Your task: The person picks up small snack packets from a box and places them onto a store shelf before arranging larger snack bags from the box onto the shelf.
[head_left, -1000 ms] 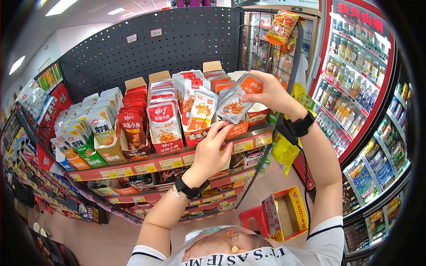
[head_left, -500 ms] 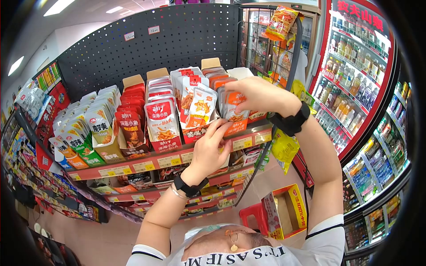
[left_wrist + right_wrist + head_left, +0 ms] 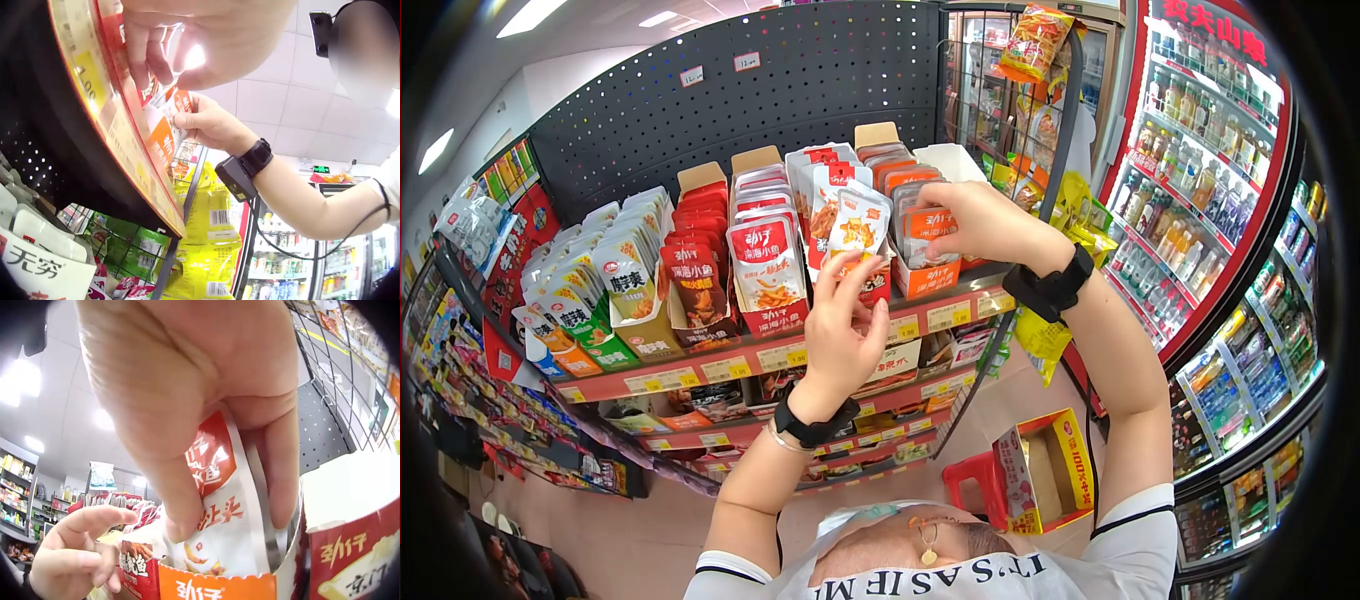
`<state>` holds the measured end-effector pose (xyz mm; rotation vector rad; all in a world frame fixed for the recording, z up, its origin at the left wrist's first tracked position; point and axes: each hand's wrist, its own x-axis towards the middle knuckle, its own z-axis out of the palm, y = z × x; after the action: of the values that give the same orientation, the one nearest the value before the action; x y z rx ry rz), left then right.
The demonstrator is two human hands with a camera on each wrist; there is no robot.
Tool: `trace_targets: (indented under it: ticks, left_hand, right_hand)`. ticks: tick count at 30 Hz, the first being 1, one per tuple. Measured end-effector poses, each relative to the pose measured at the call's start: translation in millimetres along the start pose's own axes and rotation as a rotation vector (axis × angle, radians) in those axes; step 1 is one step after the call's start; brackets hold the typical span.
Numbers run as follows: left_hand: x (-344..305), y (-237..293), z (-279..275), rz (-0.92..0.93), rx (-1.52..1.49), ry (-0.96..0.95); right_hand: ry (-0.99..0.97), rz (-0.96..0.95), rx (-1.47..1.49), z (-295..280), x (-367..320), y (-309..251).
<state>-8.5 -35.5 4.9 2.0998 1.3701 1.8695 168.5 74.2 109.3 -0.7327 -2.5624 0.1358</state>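
My right hand (image 3: 975, 220) grips a grey-and-orange snack packet (image 3: 920, 222) standing in an orange-fronted box (image 3: 930, 280). In the right wrist view, thumb and fingers lie on either side of the white-and-orange packet (image 3: 215, 506), whose lower end is hidden behind the box's front. My left hand (image 3: 840, 340) is just to the left, fingers loosely bent and thumb apart. Its fingertips overlap the lower part of a white packet with an orange picture (image 3: 860, 222), which leans out of the neighbouring red box (image 3: 875, 285). In the right wrist view, the left hand (image 3: 75, 556) is beside that box.
Rows of boxed snack packets (image 3: 690, 270) fill the shelf to the left. Price tags line the shelf edge (image 3: 730, 368). A wire rack with yellow bags (image 3: 1040, 335) hangs at the right, beside a drinks fridge (image 3: 1190, 170). A carton (image 3: 1050, 480) and red stool (image 3: 975, 490) stand below.
My right hand has lowered the grey-and-orange packet from above the shelf into the orange-fronted box. My left hand has moved left, from that box's front to the white packet beside it.
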Motion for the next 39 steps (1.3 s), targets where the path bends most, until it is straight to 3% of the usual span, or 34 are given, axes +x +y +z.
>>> trace_targets:
  ticks: [3, 4, 7, 16, 19, 21, 23, 25, 26, 30, 34, 39]
  left_hand:
    - [0, 8, -9, -0.143, 0.164, -0.06]
    - [-1, 0, -9, -0.048, 0.289, -0.064]
    - [4, 5, -16, 0.001, 0.338, -0.086]
    - [5, 10, -24, -0.125, 0.24, -0.123]
    - [3, 11, -25, -0.103, 0.224, -0.125]
    - [1, 11, -24, -0.103, 0.214, -0.123]
    - [-1, 11, -21, -0.102, 0.203, -0.12]
    - [-3, 14, -15, -0.028, 0.156, -0.065]
    - [-4, 14, -12, -0.027, 0.154, -0.065]
    - [-6, 13, -5, 0.047, 0.105, -0.099]
    - [-12, 8, -3, 0.114, 0.053, -0.051]
    - [-29, -6, 2, 0.198, -0.016, -0.031]
  right_hand:
    - [0.156, -0.027, 0.117, 10, -3, 2]
    - [0.157, -0.027, 0.118, 10, -4, 1]
    - [0.151, -0.004, 0.138, 10, -5, -1]
    - [0.212, -0.011, 0.277, 14, -13, 1]
    - [0.209, 0.11, 0.471, 10, -19, 12]
    - [0.341, 0.183, 0.654, 3, -24, 22]
    - [0.438, 0.192, 0.569, 7, -28, 39]
    - [0.529, 0.282, 0.149, 11, -33, 47]
    - [0.45, 0.298, 0.078, 16, -38, 46]
    - [0.241, 0.273, -0.091, 31, -52, 39]
    - [0.307, 0.189, -0.164, 36, -69, 21]
    - [0.306, 0.242, -0.242, 39, -82, 9]
